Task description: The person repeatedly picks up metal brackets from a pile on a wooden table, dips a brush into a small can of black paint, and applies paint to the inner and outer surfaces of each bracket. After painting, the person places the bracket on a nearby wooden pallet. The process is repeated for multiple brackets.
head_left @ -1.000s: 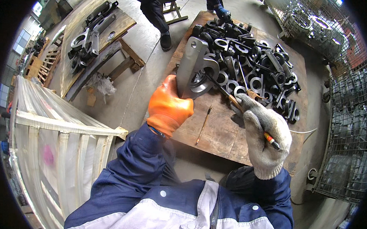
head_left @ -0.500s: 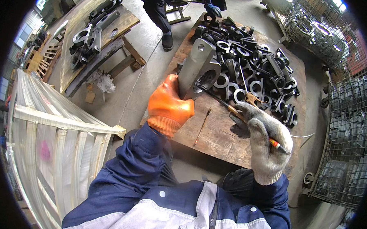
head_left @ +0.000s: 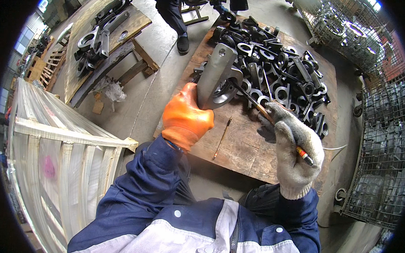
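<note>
Centrally, I see the metal bracket [head_left: 217, 73] projecting beyond the left hand [head_left: 187, 117], closed around its near end, while the right hand [head_left: 298, 151] grips a slender tool [head_left: 264, 112] directed at the bracket's ring [head_left: 225, 99].

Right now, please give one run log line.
left hand: gripping metal bracket | right hand: holding slim tool, tip at ring | table: metal parts

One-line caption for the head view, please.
Orange-gloved left hand holds a metal part; white-gloved right hand holds a slim tool at the part's ring.
</note>
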Demonstrator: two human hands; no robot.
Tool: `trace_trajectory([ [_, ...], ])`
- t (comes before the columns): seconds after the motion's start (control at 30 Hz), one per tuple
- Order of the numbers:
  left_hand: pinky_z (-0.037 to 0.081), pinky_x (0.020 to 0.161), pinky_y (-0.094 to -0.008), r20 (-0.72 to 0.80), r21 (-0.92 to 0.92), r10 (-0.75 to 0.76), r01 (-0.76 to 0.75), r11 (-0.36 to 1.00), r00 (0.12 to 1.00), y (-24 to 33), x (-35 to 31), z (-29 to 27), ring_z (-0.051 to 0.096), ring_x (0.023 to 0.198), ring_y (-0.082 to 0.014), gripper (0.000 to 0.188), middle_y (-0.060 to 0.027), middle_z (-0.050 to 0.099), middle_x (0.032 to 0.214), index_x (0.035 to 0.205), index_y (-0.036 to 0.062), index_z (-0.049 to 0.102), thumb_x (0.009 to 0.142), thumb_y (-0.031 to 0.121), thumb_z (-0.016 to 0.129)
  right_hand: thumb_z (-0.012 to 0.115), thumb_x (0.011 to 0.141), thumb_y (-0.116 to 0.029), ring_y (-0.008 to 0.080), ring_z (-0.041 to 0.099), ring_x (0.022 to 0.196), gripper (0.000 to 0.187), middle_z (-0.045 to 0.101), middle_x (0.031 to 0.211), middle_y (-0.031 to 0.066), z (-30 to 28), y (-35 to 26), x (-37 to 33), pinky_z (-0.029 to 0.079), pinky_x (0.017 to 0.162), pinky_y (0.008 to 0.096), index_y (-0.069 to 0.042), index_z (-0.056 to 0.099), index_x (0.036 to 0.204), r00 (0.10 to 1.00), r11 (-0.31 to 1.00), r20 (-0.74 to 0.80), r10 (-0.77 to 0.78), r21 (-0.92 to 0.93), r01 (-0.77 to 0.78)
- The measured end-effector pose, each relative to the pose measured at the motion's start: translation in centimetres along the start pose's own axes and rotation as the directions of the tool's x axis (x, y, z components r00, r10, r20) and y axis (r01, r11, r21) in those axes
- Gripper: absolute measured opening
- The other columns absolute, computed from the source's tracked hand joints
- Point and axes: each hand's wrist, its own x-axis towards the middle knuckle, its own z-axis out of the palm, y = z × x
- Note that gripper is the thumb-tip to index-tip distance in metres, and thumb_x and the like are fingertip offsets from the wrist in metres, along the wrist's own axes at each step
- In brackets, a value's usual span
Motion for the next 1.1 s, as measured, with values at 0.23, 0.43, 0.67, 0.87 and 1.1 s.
trace_trajectory([
  [0.23,0.054,0.076,-0.0436,0.009,0.003,-0.031,0.031,1.0,0.999,-0.1,0.2,0.3,0.068,0.085,-0.0402,0.037,-0.0204,0.069,0.086,0.098,0.005,0.058,0.063,0.014,0.065,0.063,0.093,0.001,0.0227,0.071,0.092,0.023,0.071,0.11,0.0175,0.3,-0.7,-0.4,0.058,0.081,0.0326,0.004,0.066,0.116,0.976,0.944,0.047,0.213,0.249,-0.218],
  [0.43,0.051,0.057,-0.0371,0.429,-0.418,-0.208,0.397,0.817,0.879,-1.7,0.5,-0.4,0.065,0.061,-0.0259,0.033,-0.0109,0.067,0.074,0.1,0.005,0.06,0.071,0.017,0.069,0.058,0.1,-0.014,0.0308,0.072,0.093,0.021,0.067,0.115,0.0262,-1.7,-0.4,0.0,0.064,0.071,0.0367,0.002,0.063,0.113,0.976,0.896,-0.119,0.184,0.428,-0.117],
  [0.67,0.041,0.046,-0.0287,0.648,-0.602,-0.18,0.642,0.474,0.74,-5.0,0.0,-1.7,0.053,0.05,-0.0153,0.017,-0.0051,0.064,0.068,0.088,0.0046,0.068,0.084,0.021,0.065,0.054,0.101,-0.014,0.0311,0.072,0.097,0.027,0.067,0.116,0.0256,-6.4,3.0,-1.2,0.064,0.078,0.038,0.004,0.061,0.119,0.908,0.88,-0.311,0.279,0.462,-0.112],
  [0.87,0.038,0.047,-0.0327,0.725,-0.384,-0.457,0.853,0.352,0.515,-9.3,1.4,-0.4,0.05,0.048,-0.0148,0.014,0.0001,0.066,0.067,0.078,0.0158,0.069,0.084,0.026,0.061,0.063,0.091,0.003,0.0238,0.073,0.099,0.031,0.072,0.11,0.017,-10.3,6.9,-2.3,0.061,0.086,0.0302,0.002,0.066,0.123,0.933,0.446,-0.131,-0.336,-0.894,0.035],
  [1.1,0.032,0.045,-0.0331,0.659,-0.237,-0.597,0.88,0.413,0.457,-19.5,0.5,5.0,0.047,0.048,-0.0157,0.026,0.0,0.064,0.067,0.062,0.0214,0.051,0.086,0.031,0.055,0.058,0.101,-0.013,0.0168,0.071,0.092,0.024,0.073,0.104,0.0135,-12.9,6.6,-4.6,0.059,0.08,0.0288,0.001,0.068,0.117,0.84,0.944,-0.434,0.324,0.209,-0.256],
])
